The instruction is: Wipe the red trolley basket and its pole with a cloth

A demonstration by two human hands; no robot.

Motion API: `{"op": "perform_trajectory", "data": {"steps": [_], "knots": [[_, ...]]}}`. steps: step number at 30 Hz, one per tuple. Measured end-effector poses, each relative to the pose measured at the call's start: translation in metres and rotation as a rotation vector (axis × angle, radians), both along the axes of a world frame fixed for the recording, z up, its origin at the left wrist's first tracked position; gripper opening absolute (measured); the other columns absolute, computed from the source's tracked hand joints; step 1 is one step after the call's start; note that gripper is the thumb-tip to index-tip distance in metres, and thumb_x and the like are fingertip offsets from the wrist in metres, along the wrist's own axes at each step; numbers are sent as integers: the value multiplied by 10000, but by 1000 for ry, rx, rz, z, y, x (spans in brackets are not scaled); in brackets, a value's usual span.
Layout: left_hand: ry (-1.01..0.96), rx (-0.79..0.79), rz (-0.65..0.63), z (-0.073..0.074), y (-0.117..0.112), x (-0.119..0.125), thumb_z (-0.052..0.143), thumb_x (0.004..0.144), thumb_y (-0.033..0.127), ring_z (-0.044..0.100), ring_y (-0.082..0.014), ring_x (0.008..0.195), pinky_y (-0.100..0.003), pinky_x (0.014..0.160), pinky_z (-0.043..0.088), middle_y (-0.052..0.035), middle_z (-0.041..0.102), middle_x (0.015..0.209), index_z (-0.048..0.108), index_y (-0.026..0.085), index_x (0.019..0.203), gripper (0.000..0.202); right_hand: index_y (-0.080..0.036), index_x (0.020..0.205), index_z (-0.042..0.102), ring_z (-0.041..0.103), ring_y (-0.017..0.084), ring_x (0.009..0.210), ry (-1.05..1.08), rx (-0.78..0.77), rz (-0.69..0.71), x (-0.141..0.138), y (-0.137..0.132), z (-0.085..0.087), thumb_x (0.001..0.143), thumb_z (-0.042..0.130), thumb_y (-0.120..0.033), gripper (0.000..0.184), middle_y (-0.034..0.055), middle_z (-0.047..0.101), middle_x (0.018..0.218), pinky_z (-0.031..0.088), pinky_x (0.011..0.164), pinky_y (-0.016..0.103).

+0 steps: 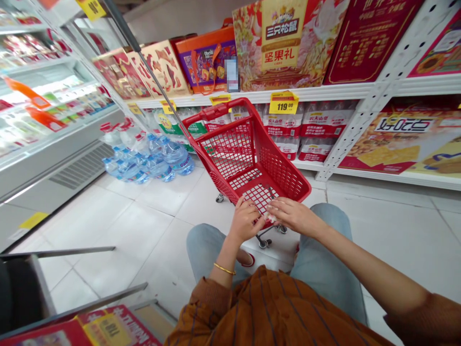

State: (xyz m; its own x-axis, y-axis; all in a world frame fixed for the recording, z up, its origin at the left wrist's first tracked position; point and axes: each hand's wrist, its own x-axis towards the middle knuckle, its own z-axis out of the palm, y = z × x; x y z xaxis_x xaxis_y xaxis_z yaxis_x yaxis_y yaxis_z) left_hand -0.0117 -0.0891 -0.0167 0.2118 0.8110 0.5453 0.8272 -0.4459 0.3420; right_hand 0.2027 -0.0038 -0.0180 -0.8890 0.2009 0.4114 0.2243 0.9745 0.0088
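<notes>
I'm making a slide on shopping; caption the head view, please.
Left hand and right hand at the near edge of a red cart before stocked shelves.

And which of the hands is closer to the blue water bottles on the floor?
Left. The left hand, by the red cart's near end, is on the side toward the blue water bottles; the right hand is farther from them, past the left hand.

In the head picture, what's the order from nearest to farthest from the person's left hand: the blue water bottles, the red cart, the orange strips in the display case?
From the left hand:
1. Red cart: right in front of it.
2. Blue water bottles: on the floor, ahead and left.
3. Orange strips: far left, in the display case.
</notes>
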Motion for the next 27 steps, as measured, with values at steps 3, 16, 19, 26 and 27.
{"op": "perform_trajectory", "data": {"steps": [3, 16, 19, 26, 27], "knots": [[16, 11, 94, 5, -6, 13, 529, 905, 277, 572, -220, 1090, -540, 1162, 181, -11, 718, 864, 688, 227, 823, 185, -150, 1237, 564, 545, 220, 1119, -4, 48, 4, 2, 0, 1, 918, 517, -167, 323, 128, 623, 1215, 496, 941, 390], [310, 117, 220, -26, -10, 34, 386, 980, 389, 567, -217, 1173, -454, 1135, 311, -103, 578, 1337, 561, 119, 1249, 420, -167, 1114, 611, 552, 190, 870, 125, 218, 29, -7, -10, -10, 952, 457, -184, 224, 96, 665, 1039, 487, 747, 344], [380, 136, 216, -29, -6, 29, 413, 970, 420, 563, -208, 1183, -437, 1131, 324, -120, 552, 1361, 554, 113, 1260, 445, -183, 1198, 573, 555, 180, 883, 99, 183, 39, -2, 0, -14, 955, 458, -184, 268, 94, 662, 1044, 474, 772, 340], [385, 134, 202, -26, -5, 25, 448, 927, 513, 595, -208, 1135, -451, 1118, 349, -126, 570, 1337, 552, 143, 1274, 518, -153, 1248, 539, 558, 192, 947, 90, 160, 28, 9, 15, -15, 952, 448, -147, 310, 110, 654, 1067, 484, 809, 344], [374, 137, 192, -25, -5, 24, 462, 925, 503, 604, -209, 1118, -456, 1118, 348, -114, 578, 1331, 556, 155, 1270, 499, -149, 1246, 539, 557, 194, 947, 77, 158, 26, 11, 18, -15, 949, 457, -149, 308, 112, 652, 1070, 486, 807, 345]]}}
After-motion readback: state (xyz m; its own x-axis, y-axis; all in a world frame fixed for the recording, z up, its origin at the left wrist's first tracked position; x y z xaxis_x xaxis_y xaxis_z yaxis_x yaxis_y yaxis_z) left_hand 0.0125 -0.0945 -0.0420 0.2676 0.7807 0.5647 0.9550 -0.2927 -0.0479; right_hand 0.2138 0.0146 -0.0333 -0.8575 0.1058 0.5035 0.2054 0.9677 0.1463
